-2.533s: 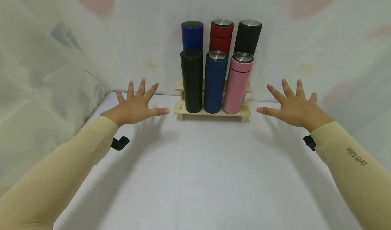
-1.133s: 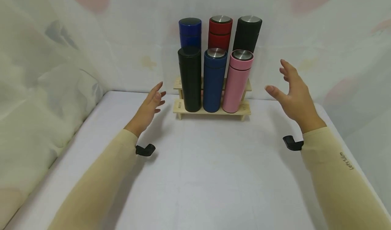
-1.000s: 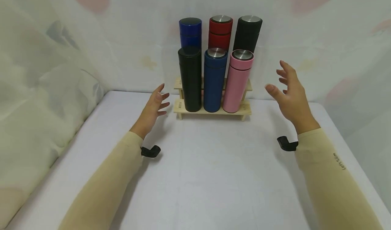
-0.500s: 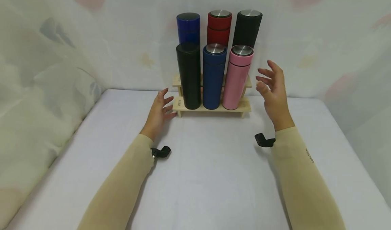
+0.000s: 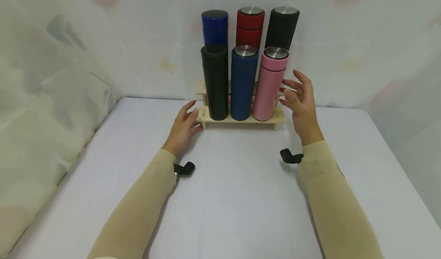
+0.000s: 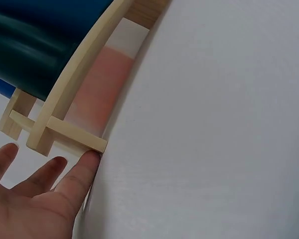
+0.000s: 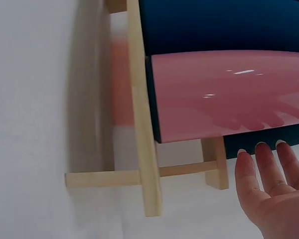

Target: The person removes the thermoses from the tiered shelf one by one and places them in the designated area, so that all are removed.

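A two-step wooden rack (image 5: pixel 237 121) holds upright thermos bottles. A black thermos (image 5: pixel 215 87), a blue thermos (image 5: pixel 244 87) and a pink thermos (image 5: pixel 269 90) stand in front. Behind them are a royal-blue thermos (image 5: pixel 215 27), a red thermos (image 5: pixel 249 25) and another black thermos (image 5: pixel 282 25), their lower parts hidden. My left hand (image 5: pixel 180 131) is at the rack's left end; in the left wrist view a fingertip (image 6: pixel 91 157) appears to touch its leg bar. My right hand (image 5: pixel 304 109) is beside the pink thermos, fingers loosely bent and holding nothing.
The rack stands on a table with a white cloth (image 5: pixel 234 190), near its back edge. A pale patterned curtain (image 5: pixel 155 41) hangs behind, and more fabric (image 5: pixel 44 117) rises along the left side. Each wrist carries a black camera mount (image 5: pixel 291 156).
Both hands have come inward from wide apart with spread fingers to the two ends of the rack. The bottles and rack hold their places; the head view has shifted slightly.
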`<state>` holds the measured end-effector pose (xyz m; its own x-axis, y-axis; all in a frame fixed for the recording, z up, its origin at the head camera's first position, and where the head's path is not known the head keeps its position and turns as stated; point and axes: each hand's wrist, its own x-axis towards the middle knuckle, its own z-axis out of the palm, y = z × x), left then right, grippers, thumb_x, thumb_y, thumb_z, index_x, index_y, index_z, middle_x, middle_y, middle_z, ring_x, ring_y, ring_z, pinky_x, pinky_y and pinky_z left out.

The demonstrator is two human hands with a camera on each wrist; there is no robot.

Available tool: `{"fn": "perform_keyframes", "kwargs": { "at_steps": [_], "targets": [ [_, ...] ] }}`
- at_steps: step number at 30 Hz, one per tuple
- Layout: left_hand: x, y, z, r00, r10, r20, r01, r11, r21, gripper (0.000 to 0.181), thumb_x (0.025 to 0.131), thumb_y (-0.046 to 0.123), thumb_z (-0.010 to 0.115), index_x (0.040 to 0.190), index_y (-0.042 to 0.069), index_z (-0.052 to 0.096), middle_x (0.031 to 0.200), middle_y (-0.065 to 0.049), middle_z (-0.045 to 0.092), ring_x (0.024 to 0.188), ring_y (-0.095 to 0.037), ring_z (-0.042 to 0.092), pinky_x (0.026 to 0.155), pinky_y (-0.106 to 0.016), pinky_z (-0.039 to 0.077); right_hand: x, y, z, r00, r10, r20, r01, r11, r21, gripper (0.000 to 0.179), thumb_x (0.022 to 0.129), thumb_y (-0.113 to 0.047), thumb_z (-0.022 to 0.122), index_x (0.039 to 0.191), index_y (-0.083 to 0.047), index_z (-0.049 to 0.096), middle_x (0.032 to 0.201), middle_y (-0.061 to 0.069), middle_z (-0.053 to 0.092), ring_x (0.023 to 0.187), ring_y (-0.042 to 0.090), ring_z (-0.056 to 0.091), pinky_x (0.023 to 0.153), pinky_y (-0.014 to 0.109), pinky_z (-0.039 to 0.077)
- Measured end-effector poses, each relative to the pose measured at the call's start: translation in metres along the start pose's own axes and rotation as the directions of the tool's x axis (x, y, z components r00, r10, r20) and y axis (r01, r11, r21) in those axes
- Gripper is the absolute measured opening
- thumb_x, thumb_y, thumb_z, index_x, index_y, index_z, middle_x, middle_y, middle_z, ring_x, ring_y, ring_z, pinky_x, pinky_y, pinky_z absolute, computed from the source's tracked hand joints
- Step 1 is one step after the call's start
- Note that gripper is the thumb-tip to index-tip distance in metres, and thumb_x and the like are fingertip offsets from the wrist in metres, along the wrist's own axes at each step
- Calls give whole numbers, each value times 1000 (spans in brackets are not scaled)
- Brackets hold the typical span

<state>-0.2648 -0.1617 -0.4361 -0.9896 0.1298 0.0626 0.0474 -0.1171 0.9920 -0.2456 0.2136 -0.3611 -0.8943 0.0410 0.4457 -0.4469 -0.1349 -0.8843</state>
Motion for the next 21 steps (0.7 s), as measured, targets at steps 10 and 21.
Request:
{"fn": "perform_keyframes", "kwargs": {
  "at_steps": [10,21],
  "targets": [
    [4,-2,-2,1000,3,6,-3,997,83,55,116,27,60,166,13,44,152,-21,52,131,-38,61,109,-47,56,0,7,4,998,50,25,-50,999,-1,83,100,-37,80,167,-18,36,152,16,49,137,31,50,111,42,48],
    [0,-1,-3,1000,-16,-18,18,992,125,43,116,16,58,158,8,54,147,-23,56,128,-36,62,107,-42,57,-1,25,14,996,70,60,-58,981,-183,82,98,-27,82,167,-18,38,152,12,48,138,30,48,112,44,47]
  ]
}}
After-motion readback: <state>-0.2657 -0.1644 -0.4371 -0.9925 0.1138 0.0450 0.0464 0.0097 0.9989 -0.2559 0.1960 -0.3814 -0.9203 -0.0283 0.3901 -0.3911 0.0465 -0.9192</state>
